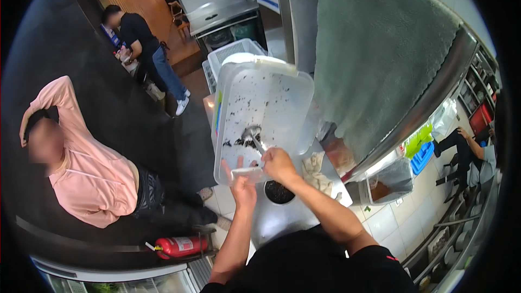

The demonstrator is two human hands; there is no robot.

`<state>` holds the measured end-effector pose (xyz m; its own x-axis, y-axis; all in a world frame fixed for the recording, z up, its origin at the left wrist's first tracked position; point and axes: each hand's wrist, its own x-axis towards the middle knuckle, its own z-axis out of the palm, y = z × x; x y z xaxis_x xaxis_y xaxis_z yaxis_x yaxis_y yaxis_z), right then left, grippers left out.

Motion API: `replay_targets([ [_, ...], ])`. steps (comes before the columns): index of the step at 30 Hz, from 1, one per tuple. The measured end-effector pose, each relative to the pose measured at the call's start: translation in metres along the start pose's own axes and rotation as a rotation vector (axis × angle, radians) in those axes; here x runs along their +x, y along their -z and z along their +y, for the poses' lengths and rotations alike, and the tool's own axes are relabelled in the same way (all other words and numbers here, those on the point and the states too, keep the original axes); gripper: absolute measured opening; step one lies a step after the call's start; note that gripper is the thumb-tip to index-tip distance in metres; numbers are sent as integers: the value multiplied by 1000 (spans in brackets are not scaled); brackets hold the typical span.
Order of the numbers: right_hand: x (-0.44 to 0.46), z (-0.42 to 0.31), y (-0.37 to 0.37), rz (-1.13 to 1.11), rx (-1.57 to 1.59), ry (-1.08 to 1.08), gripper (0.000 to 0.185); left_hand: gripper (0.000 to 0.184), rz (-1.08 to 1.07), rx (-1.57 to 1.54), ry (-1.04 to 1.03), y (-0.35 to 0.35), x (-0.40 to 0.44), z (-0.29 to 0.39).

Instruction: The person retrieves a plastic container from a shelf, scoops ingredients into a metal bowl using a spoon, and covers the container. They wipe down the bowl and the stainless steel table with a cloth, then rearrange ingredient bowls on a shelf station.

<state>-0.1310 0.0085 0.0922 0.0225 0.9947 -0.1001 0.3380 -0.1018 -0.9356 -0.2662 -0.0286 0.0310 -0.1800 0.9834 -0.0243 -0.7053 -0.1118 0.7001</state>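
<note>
A clear plastic tub (277,100) stands tipped up in front of me, with scattered dark bits stuck to its inside. My left hand (244,191) grips its near rim by the handle, and some fingers show through the plastic. In my right hand (279,165) is the handle of a metal spoon (253,132). The spoon's bowl is inside the tub, touching a small heap of dark bits. Just below my right hand, a round container (280,204) filled with dark pieces sits on the metal counter (277,222).
A crumpled cloth (316,172) lies to the right on the counter. Behind the tub is a white basket (230,51). A large grey-green towel (380,59) hangs at right, above a lined bin (404,179). One person in a pink hoodie (100,171) stands left, near a fire extinguisher (182,246).
</note>
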Motion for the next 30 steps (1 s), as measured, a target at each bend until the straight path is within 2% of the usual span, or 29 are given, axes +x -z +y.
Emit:
replay_targets([
  [1, -7, -9, 3, -8, 9, -17, 17, 96, -20, -8, 23, 2, 0, 2],
  [3, -19, -51, 25, 80, 135, 163, 20, 96, -36, -19, 64, 1, -7, 2],
  [8, 25, -13, 7, 126, 146, 268, 21, 96, -89, -11, 108, -17, -7, 8],
  [10, 17, -1, -4, 151, 151, 292, 21, 98, -101, -15, 114, -18, -2, 10],
  [12, -5, 8, -8, 90, 163, 138, 21, 98, -28, 1, 73, -14, 3, 9],
  [13, -7, 11, -6, 17, 129, -10, 20, 98, -9, 2, 74, -10, 1, 8],
  [16, -12, -2, 4, -49, 263, -93, 19, 93, -14, 72, 67, -13, 2, 17],
  [17, -9, -3, -1, 7, 223, 53, 18, 95, -22, 21, 84, -13, 0, 19],
  [18, -9, -4, -4, 9, 223, 44, 18, 96, -33, -34, 99, -13, -1, 18],
  [20, -9, -18, -7, -241, 585, -79, 18, 93, -39, -35, 89, -7, 1, 10],
  [21, -12, -28, -3, -324, 609, -194, 19, 90, -43, -36, 70, -2, 4, 6],
  [24, -8, -14, -25, -330, 677, -211, 19, 89, -51, 41, 102, 6, 6, 2],
  [26, -10, -5, -31, -316, 676, -205, 21, 94, -51, 54, 102, 4, 6, 6],
  [28, -10, 3, -33, -187, 410, -56, 21, 98, -42, 63, 102, 0, 4, 9],
  [30, -13, 8, -24, -191, 312, -127, 21, 99, -56, -21, 45, -3, 3, 9],
])
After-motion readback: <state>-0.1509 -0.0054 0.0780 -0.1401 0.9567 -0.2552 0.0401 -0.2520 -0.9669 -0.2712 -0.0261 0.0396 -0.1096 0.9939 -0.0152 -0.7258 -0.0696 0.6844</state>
